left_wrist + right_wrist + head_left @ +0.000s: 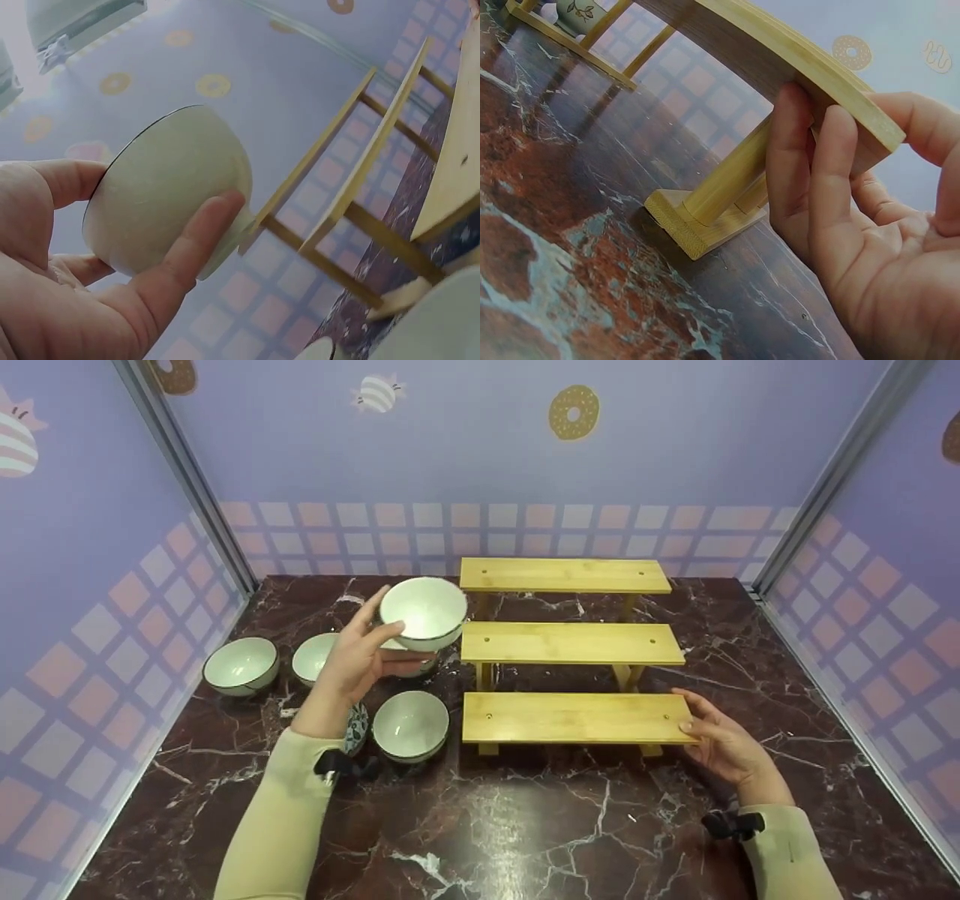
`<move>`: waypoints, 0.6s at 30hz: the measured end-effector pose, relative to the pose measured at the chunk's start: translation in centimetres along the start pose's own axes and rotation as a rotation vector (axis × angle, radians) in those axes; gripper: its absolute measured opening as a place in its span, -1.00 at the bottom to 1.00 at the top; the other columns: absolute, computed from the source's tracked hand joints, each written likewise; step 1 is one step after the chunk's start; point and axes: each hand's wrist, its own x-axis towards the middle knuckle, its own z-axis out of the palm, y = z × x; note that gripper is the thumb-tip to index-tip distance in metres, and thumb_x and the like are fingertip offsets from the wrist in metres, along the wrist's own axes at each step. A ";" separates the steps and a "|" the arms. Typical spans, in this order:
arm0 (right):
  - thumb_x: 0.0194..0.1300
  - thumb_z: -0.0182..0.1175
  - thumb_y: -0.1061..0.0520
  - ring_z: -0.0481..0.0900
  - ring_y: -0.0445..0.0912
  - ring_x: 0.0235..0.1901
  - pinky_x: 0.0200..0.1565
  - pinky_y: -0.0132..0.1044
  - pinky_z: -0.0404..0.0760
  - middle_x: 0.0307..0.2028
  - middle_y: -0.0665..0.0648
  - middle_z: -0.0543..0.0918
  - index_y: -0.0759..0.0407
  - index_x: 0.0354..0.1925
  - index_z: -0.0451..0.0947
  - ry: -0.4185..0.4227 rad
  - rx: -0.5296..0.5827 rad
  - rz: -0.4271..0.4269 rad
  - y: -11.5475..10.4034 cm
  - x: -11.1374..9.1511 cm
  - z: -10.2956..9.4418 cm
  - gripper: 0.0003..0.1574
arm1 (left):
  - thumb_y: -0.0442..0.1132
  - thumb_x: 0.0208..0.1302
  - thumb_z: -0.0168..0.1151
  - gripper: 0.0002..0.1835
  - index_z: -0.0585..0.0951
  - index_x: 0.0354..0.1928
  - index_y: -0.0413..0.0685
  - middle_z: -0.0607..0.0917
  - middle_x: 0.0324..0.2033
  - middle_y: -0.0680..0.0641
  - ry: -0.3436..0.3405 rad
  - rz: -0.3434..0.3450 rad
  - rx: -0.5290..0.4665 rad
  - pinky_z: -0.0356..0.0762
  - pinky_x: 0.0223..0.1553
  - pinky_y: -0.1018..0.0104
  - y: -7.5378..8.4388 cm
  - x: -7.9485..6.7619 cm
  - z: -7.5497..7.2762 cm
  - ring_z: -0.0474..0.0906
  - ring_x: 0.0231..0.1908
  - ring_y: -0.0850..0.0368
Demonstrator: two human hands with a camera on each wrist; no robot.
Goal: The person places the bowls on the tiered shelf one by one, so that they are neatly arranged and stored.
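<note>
My left hand grips a pale bowl with a dark rim, raised just left of a three-step wooden rack. In the head view the thumb lies over the bowl's rim; in the left wrist view a finger supports the outside of the raised bowl. My right hand holds the right end of the rack's lowest board. Seen from the right wrist, fingers curl under that board. One more bowl is mostly hidden behind my left hand.
On the dark marbled table stand a far-left bowl, a second bowl beside it, and a front bowl. A blue-patterned piece is partly covered by my left wrist. Purple panels enclose the back and sides.
</note>
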 end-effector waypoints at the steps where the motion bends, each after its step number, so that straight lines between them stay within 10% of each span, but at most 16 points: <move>1: 0.57 -0.22 0.43 0.78 -0.22 -0.17 -0.20 -0.48 0.78 0.07 -0.03 0.64 -0.23 0.34 0.38 0.001 -0.001 0.000 0.0 0.0 0.0 -0.31 | -0.34 0.51 0.08 -0.13 -0.11 0.68 0.23 -0.03 0.61 -0.32 0.002 0.001 0.002 0.83 -0.04 -0.04 0.0 0.4 0.5 0.82 -0.30 -0.11; 18: 0.56 -0.23 0.44 0.78 -0.20 -0.19 -0.26 -0.50 0.78 0.04 -0.02 0.65 -0.18 0.40 0.33 0.000 0.026 -0.003 0.1 0.0 0.1 -0.30 | -0.31 0.49 0.16 -0.17 0.04 0.65 0.29 0.06 0.60 -0.27 -0.017 -0.004 -0.060 0.87 -0.15 0.04 1.3 6.3 8.2 0.81 -0.27 -0.19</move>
